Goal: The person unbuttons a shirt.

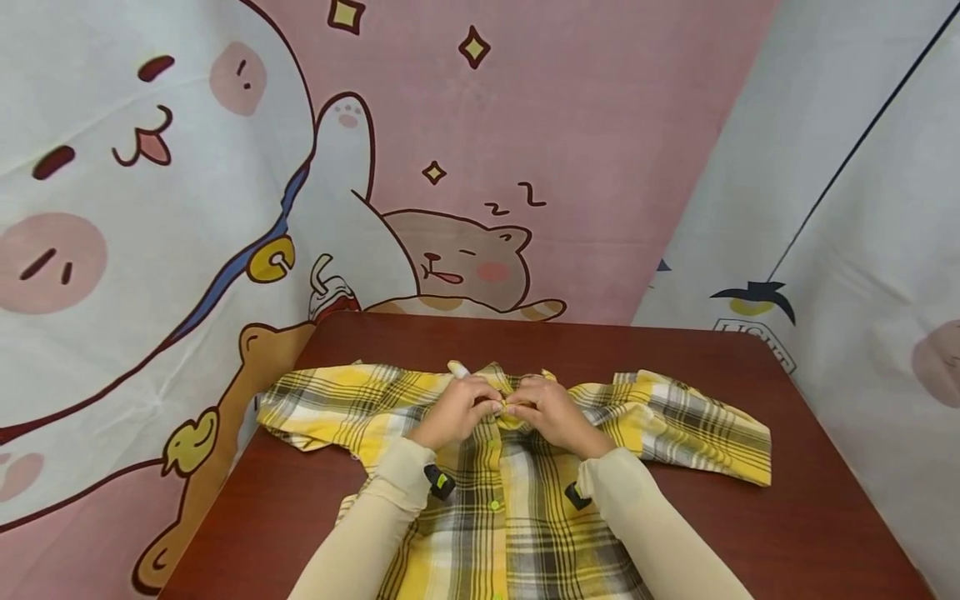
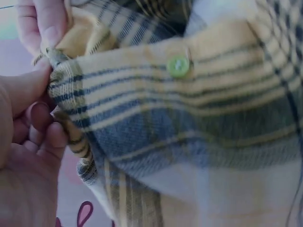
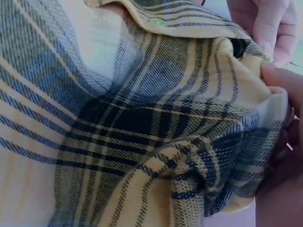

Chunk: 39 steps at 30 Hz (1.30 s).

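A yellow, black and white plaid shirt [image 1: 465,492] lies front up on the table, sleeves spread to both sides. At its collar, my left hand [image 1: 459,410] pinches the placket edge between thumb and fingers. Close beside it, my right hand [image 1: 551,412] grips the collar fabric from the other side, the fingertips of both hands nearly meeting. In the left wrist view a green button [image 2: 178,66] shows on the placket, right of the left hand [image 2: 28,123]. The right wrist view shows bunched cloth held by the right hand [image 3: 286,113]. Whether a button is between the fingertips is hidden.
The reddish-brown table [image 1: 810,517] extends past the shirt on both sides. Behind it hangs a pink and white cartoon-printed cloth [image 1: 600,150]. The shirt's sleeves [image 1: 322,408] reach out left and right. A white pointed thing [image 1: 457,367] shows behind the left hand.
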Motion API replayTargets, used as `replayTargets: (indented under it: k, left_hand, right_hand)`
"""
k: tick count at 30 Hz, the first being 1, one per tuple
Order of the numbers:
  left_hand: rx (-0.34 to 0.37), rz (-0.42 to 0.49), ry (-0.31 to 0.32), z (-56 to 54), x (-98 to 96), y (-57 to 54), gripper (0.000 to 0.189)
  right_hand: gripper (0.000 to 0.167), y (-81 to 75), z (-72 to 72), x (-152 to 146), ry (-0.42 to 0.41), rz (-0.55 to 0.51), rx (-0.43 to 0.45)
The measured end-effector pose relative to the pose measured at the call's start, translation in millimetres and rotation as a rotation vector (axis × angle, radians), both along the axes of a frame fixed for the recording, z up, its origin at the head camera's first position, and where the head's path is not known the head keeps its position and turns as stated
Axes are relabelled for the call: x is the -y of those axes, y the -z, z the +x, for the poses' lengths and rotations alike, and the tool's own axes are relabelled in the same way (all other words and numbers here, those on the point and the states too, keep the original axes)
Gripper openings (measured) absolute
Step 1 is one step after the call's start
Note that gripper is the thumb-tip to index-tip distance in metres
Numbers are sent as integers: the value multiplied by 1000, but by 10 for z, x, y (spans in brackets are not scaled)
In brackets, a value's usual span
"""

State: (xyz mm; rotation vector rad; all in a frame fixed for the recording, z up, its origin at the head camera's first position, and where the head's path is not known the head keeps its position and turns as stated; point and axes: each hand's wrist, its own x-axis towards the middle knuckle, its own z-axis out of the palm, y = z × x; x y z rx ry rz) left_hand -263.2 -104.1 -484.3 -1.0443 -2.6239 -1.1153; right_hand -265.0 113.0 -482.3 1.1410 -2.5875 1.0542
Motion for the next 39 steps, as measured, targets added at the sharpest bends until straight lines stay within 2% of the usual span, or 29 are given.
replayTargets:
  k: [3,8,10,13,15,18,21,25,29,31,35,37,39]
  left_hand:
    - [126,36,1,11,-3,19,9]
    - [318,157,23,11,-5,78,12]
    - [375,208,30,2,19,105,15]
    - [422,256,-5,-10,98,133,17]
    - [410,258,-61,-13,168,128,16]
    - [370,274,-155,-13,282,118,13]
    - [326,313,-268,-21,391,124,12]
    - [292,333,-439,-37,501,174,10]
    - [300,314,-554,-19,519,207,11]
    - [324,284,-589,9,504,225,12]
    - [370,123,-661,100,451,270,12]
    - [354,41,-684,148,401,285,11]
    - [303,7,-683,193,319,271,17]
  right_hand:
    - [10,37,2,-8,-6,-56,23]
    - [12,83,4,-34,4,-121,103]
    - [14,78,15,-57,3,-147,162]
    - [16,67,25,-111,31,-171,256]
    - [16,75,14,-168,82,-171,276]
    - [11,121,-19,-275,195,-164,257]
    - [9,165,-33,-409,310,-182,244]
    - [7,216,-23,-567,395,-208,258]
    - [6,293,1,-642,419,-176,275]
    - [7,346,19,-652,419,-140,317]
    - [14,452,65,-656,394,-14,437]
    - [16,473,77,-654,377,45,485]
    - [10,442,82,-651,380,60,501]
